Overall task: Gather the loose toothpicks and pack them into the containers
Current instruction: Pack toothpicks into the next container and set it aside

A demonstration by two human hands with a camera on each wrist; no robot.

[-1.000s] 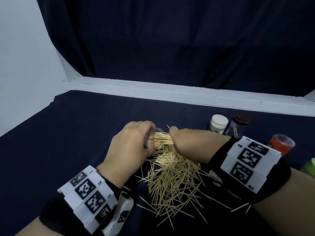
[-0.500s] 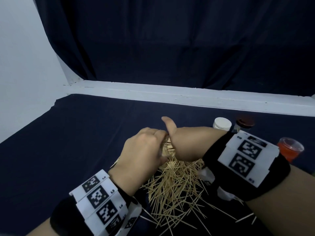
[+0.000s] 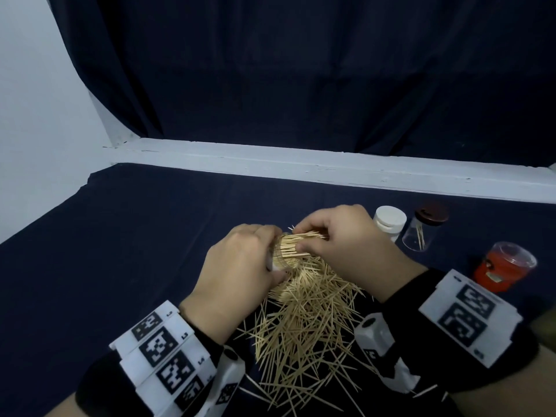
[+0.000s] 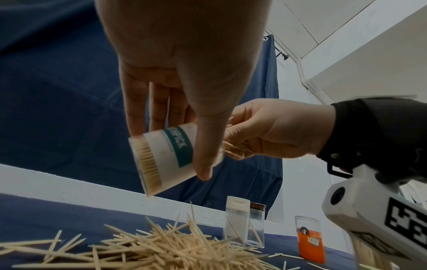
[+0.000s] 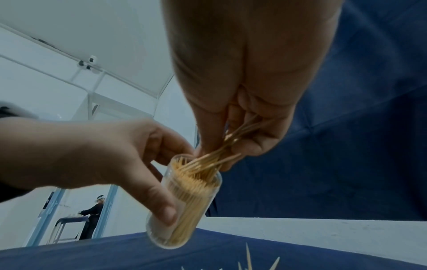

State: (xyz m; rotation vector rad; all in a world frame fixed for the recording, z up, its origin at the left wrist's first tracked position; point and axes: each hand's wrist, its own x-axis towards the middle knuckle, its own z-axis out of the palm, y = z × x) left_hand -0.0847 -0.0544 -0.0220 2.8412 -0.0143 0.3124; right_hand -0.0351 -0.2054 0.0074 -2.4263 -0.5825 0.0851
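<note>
My left hand [image 3: 243, 263] grips a clear toothpick container [image 4: 166, 157] with a teal label, tilted with its mouth toward the right hand; it is packed with toothpicks [image 5: 191, 184]. My right hand [image 3: 340, 245] pinches a small bundle of toothpicks [image 3: 301, 245] whose tips sit in the container's mouth [image 5: 196, 164]. Below both hands a large pile of loose toothpicks [image 3: 304, 323] lies on the dark blue tablecloth [image 3: 135, 251]; the same pile [image 4: 161, 250] shows in the left wrist view.
At the right stand a white-capped container [image 3: 389, 221], a clear jar with a brown lid [image 3: 425, 227] holding a few toothpicks, and an orange container [image 3: 502, 266]. A white ledge [image 3: 301, 167] runs along the table's far edge. A person stands far off [image 5: 92, 219].
The right hand has turned over from thumb-up to palm-down and now feeds a bundle into the container's mouth. Both hands shifted slightly away from me over the pile.
</note>
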